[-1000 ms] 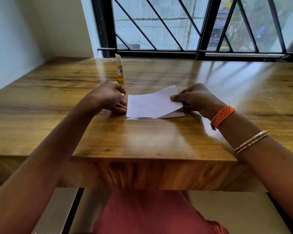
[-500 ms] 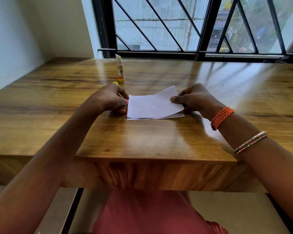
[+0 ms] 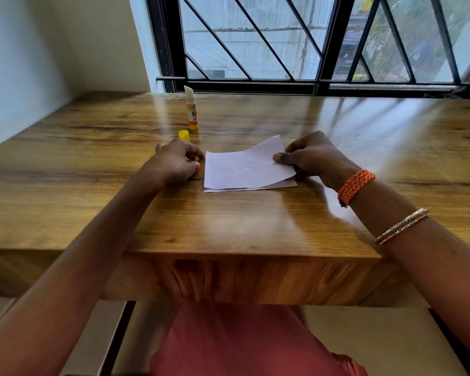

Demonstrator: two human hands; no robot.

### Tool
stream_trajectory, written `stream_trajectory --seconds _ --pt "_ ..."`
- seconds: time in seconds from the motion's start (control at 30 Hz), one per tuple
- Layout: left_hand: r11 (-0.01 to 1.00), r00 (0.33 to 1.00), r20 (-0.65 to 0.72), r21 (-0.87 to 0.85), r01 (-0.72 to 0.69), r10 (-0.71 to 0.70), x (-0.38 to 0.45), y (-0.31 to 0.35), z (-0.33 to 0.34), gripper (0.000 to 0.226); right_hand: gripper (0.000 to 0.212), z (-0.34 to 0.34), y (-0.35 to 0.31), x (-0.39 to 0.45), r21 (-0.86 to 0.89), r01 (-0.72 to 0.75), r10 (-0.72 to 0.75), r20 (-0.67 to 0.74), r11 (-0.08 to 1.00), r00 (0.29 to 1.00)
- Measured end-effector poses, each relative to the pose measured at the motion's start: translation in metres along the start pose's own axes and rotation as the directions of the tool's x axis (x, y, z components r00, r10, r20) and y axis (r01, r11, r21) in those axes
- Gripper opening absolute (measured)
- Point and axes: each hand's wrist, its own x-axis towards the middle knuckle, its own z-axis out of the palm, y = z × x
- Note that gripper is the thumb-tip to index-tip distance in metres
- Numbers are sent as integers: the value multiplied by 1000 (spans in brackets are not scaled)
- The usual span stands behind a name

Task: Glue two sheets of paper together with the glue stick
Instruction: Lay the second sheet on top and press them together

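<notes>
The thin, floppy white upper paper sheet [image 3: 244, 165], best held at an edge, is pinched at its lifted right side by the right hand [image 3: 314, 156] over the lower sheet [image 3: 272, 185], while the left hand's [image 3: 174, 164] curled fingers seemingly hold nothing.
</notes>
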Motion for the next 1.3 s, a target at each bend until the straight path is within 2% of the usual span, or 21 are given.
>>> stream_trajectory --seconds 0.4,0.53,0.73,1.07,1.2,1.3 --pt "997 1000 -26 77 0 2 -1 -3 3 36 20 2 1 5 -6 5 -5 -1 1000 1000" --pt "983 997 58 173 -57 47 -7 -5 0 56 17 1 1 6 -24 3 -3 0 1000 1000" --pt "971 979 174 195 -137 103 -16 -10 -6 54 16 1 1 6 -30 4 -4 4 1000 1000" --pt "916 945 322 359 -181 60 -16 -14 -5 68 23 3 4 4 -60 29 -29 -3 998 1000" --pt "897 937 350 411 -161 7 -14 -17 -6 72 23 5 2 1 -148 99 -104 -24 984 994" --pt "887 924 381 432 -163 -15 -14 -17 -7 89 30 6 5 1 -335 178 -212 -68 925 975"
